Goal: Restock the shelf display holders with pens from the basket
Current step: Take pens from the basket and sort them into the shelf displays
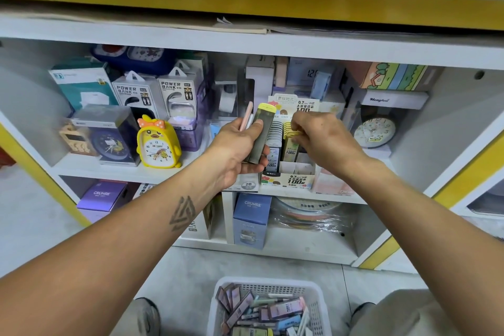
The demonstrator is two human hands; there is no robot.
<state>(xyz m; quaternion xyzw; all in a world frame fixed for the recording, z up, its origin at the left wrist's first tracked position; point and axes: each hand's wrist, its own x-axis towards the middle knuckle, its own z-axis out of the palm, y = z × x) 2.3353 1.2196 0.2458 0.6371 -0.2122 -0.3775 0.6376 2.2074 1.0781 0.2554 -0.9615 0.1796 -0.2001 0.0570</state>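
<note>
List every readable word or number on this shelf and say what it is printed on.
"POWER BANK": two white boxes.
"CRUHRE": purple box and blue box.
"0.7 HB" and "100": display holder.
"2B": round label.
"Henghui", roughly: white box.
Clock numerals "12", "10", "2": yellow duck clock.
Chinese print and basket items: too small.

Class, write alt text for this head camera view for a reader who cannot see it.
A left hand holds a yellow-capped case while the right hand slots a case into a shelf display box. A white basket of stationery sits below.
</note>
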